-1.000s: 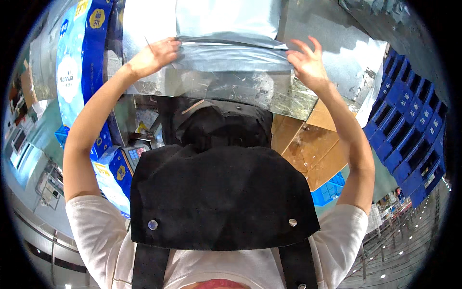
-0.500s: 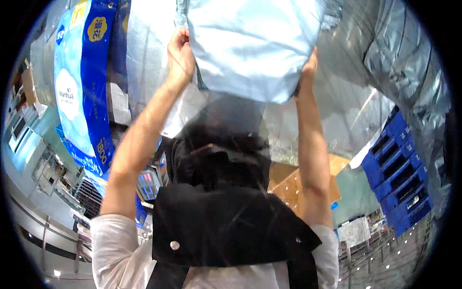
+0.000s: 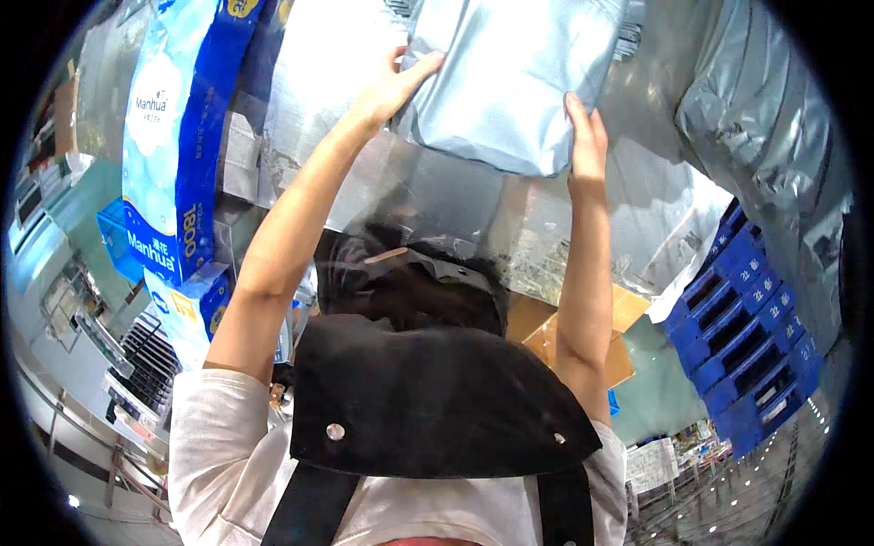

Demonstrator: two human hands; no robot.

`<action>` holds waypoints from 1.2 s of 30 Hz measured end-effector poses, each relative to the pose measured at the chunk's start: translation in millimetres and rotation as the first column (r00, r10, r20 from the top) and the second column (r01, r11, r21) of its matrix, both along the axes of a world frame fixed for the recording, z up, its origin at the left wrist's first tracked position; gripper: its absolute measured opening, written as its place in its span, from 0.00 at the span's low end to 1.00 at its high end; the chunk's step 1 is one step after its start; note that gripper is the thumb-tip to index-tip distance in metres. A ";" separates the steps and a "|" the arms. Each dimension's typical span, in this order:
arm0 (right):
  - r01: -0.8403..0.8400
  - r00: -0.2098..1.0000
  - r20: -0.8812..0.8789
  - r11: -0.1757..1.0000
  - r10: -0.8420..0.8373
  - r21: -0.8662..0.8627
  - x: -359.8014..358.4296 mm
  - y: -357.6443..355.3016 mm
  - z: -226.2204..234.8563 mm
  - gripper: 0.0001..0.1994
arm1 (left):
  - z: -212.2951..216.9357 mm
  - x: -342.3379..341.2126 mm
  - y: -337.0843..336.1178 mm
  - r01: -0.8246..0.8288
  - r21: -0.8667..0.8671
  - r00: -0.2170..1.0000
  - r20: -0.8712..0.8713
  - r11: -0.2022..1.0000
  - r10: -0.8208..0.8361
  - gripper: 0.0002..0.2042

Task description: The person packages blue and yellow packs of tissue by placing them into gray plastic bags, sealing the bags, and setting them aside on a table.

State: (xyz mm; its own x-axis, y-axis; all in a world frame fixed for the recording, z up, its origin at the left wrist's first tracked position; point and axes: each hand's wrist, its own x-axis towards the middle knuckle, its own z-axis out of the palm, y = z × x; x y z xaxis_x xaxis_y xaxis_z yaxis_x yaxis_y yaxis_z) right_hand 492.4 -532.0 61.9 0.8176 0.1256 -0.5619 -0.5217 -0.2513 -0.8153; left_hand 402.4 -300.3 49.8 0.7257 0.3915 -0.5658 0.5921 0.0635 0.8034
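Note:
A pale grey plastic-wrapped parcel [image 3: 510,82] is raised at the top centre. My left hand [image 3: 393,89] presses flat against its left side, fingers together. My right hand [image 3: 587,136] grips its lower right edge, fingers pointing up. Both forearms reach up from the lower part of the picture. Below the parcel lie more packages wrapped in silvery film [image 3: 455,196] and a dark wrapped bundle [image 3: 410,282].
A tall blue and white pack of paper rolls [image 3: 173,136] stands at the left. A large grey plastic-wrapped bale [image 3: 765,118] fills the right. Blue plastic crates [image 3: 746,337] are stacked at the lower right. Brown cardboard boxes [image 3: 537,332] sit under the wrapped goods.
Both hands went from resting on the film-covered stack to holding the pale grey parcel, which has been lifted and now sits higher and shifted right.

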 end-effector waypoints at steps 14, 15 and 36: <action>-0.058 0.220 0.419 0.441 0.881 -0.896 -42.7 97.1 31.4 0.36 | -18.8 -43.8 2.2 0.155 -0.049 0.958 0.252 0.987 -0.138 0.12; -0.094 0.331 0.321 0.370 0.887 -0.924 -41.8 104.4 36.1 0.37 | -9.3 -48.9 -13.5 0.018 0.157 0.941 0.331 0.988 -0.069 0.13; -0.403 0.376 0.373 0.512 0.848 -0.759 -12.7 21.4 74.2 0.22 | 48.8 -129.6 -76.6 0.017 0.691 0.806 0.418 0.723 -0.418 0.16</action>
